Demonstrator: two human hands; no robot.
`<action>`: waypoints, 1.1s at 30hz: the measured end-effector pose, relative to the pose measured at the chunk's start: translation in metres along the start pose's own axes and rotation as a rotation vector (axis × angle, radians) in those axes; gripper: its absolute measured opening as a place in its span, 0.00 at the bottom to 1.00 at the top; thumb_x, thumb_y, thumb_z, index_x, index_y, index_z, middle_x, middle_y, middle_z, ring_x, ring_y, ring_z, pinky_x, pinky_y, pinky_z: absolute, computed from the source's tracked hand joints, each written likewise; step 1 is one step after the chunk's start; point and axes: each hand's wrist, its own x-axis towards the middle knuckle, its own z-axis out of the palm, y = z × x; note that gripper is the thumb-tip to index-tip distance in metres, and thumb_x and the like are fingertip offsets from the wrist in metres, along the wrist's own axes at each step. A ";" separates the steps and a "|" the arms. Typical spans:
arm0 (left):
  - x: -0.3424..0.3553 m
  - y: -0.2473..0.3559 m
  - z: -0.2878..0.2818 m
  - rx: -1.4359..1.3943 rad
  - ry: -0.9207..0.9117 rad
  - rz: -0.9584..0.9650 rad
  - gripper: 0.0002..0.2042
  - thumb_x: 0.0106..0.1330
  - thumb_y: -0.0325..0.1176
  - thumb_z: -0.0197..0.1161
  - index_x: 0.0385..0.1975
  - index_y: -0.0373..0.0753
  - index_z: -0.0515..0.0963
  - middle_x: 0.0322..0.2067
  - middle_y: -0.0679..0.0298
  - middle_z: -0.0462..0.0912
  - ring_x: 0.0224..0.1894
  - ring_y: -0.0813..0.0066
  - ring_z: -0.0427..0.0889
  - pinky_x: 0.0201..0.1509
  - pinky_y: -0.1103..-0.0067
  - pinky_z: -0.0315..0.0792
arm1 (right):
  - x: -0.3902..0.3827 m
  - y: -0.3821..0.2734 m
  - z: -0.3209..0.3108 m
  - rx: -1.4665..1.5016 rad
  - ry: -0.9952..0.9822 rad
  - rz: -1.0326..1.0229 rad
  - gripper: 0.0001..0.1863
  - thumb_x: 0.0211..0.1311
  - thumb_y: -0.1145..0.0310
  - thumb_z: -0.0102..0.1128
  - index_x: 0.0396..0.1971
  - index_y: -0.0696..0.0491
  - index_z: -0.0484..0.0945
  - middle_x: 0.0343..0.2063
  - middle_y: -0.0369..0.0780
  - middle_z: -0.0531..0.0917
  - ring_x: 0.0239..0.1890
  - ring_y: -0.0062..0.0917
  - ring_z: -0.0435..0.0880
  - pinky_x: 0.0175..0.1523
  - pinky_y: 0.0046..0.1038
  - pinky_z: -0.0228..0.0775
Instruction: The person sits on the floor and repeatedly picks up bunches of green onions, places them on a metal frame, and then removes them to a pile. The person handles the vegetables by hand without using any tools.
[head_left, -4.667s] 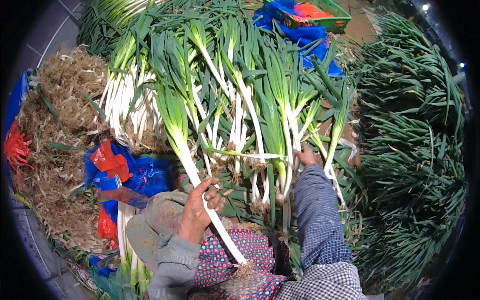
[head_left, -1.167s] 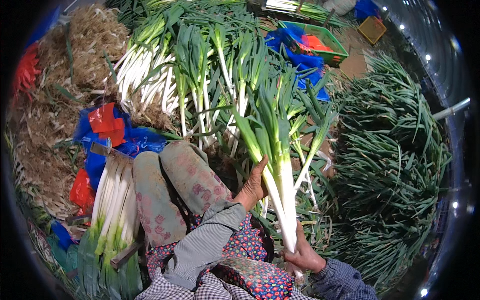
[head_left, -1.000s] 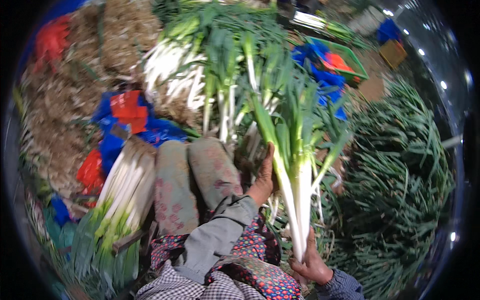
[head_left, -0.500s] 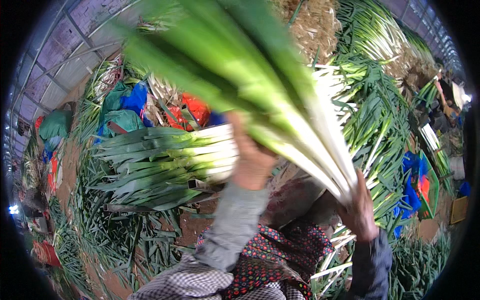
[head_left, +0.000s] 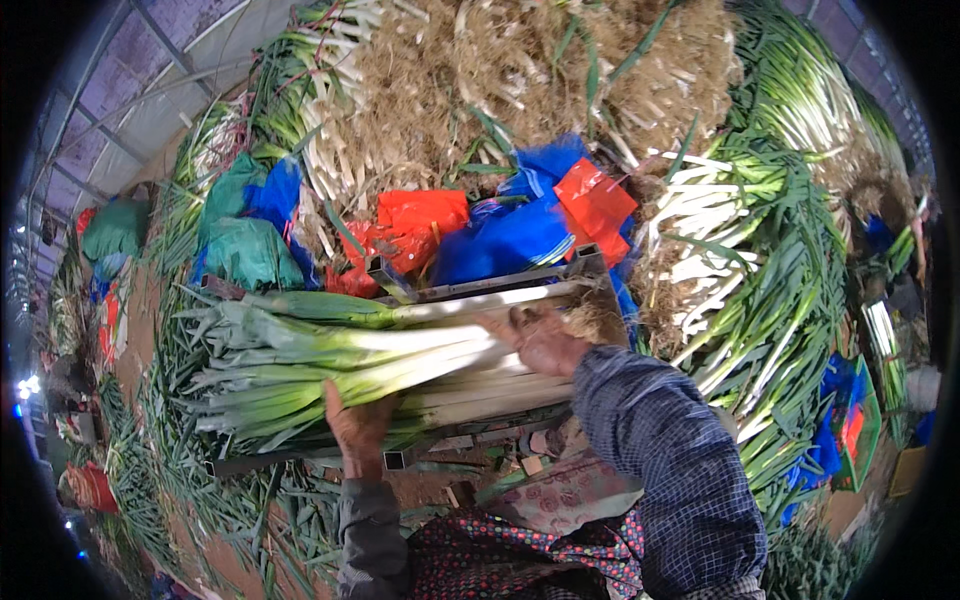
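The leeks (head_left: 430, 345) lie across a metal frame (head_left: 490, 285), green tops to the left, white stems to the right. The right hand (head_left: 540, 340) has its grip curled around white stems; the left hand (head_left: 360, 425) touches the near side by the greens, its grip partly hidden, so I cannot tell how closed. Red bags (head_left: 420, 215) lie beyond

Left hand (head_left: 362, 425): one digit (head_left: 333, 398) raised, remaining fingers partly hidden; left forearm (head_left: 373, 530) near upright from the lower edge. Right hand (head_left: 548, 342): farther forward, fingers bent, directed leftward; right forearm (head_left: 665, 430) slanting inward from lower right
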 end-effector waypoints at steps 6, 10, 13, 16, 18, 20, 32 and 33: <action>0.021 -0.023 0.045 0.456 -0.049 -0.642 0.35 0.67 0.64 0.45 0.57 0.38 0.70 0.51 0.51 0.77 0.52 0.58 0.77 0.53 0.66 0.72 | 0.006 0.068 0.017 -0.033 -0.171 0.278 0.33 0.69 0.69 0.34 0.71 0.29 0.43 0.64 0.48 0.62 0.68 0.40 0.59 0.70 0.51 0.46; 0.047 -0.029 0.069 1.622 -0.356 0.177 0.36 0.57 0.56 0.65 0.53 0.27 0.71 0.48 0.51 0.78 0.51 0.58 0.77 0.56 0.65 0.69 | 0.013 0.070 0.018 0.022 -0.088 0.263 0.38 0.65 0.74 0.44 0.70 0.29 0.45 0.56 0.49 0.69 0.59 0.41 0.70 0.62 0.55 0.56; 0.094 -0.041 0.078 2.296 -0.659 0.889 0.37 0.55 0.55 0.65 0.56 0.31 0.69 0.53 0.53 0.73 0.54 0.59 0.72 0.61 0.60 0.62 | 0.013 0.068 0.016 0.039 -0.105 0.286 0.39 0.62 0.72 0.48 0.70 0.29 0.47 0.59 0.50 0.67 0.63 0.43 0.67 0.66 0.52 0.52; 0.116 -0.048 0.073 2.491 -0.713 0.804 0.40 0.54 0.58 0.63 0.59 0.31 0.66 0.51 0.51 0.71 0.56 0.58 0.68 0.61 0.56 0.58 | 0.010 0.069 0.015 0.020 -0.079 0.261 0.38 0.61 0.72 0.48 0.70 0.30 0.49 0.55 0.50 0.70 0.61 0.44 0.69 0.63 0.51 0.56; 0.113 -0.054 0.065 2.589 -0.736 0.999 0.40 0.55 0.60 0.60 0.59 0.31 0.66 0.49 0.51 0.71 0.53 0.56 0.69 0.60 0.54 0.58 | 0.009 0.070 0.014 0.044 -0.054 0.232 0.38 0.61 0.72 0.48 0.70 0.29 0.50 0.53 0.50 0.71 0.60 0.44 0.70 0.61 0.50 0.60; 0.104 -0.060 0.055 2.464 -0.742 1.021 0.41 0.56 0.62 0.57 0.59 0.30 0.66 0.46 0.50 0.71 0.49 0.55 0.69 0.58 0.51 0.57 | 0.010 0.071 0.014 0.082 -0.114 0.231 0.38 0.60 0.73 0.48 0.69 0.29 0.51 0.52 0.50 0.71 0.59 0.43 0.71 0.59 0.49 0.64; 0.113 -0.068 0.045 2.647 -0.655 0.605 0.48 0.52 0.64 0.60 0.64 0.30 0.58 0.53 0.50 0.66 0.58 0.54 0.62 0.61 0.50 0.53 | -0.019 0.076 0.019 -0.070 0.223 0.227 0.27 0.52 0.71 0.53 0.56 0.52 0.67 0.50 0.48 0.71 0.55 0.42 0.72 0.55 0.38 0.71; 0.112 -0.069 0.045 2.664 -0.652 0.644 0.48 0.52 0.64 0.60 0.64 0.30 0.58 0.53 0.50 0.66 0.58 0.53 0.62 0.62 0.50 0.53 | -0.025 0.074 0.019 -0.189 0.201 0.231 0.25 0.50 0.70 0.54 0.53 0.54 0.70 0.49 0.47 0.71 0.54 0.40 0.72 0.55 0.37 0.72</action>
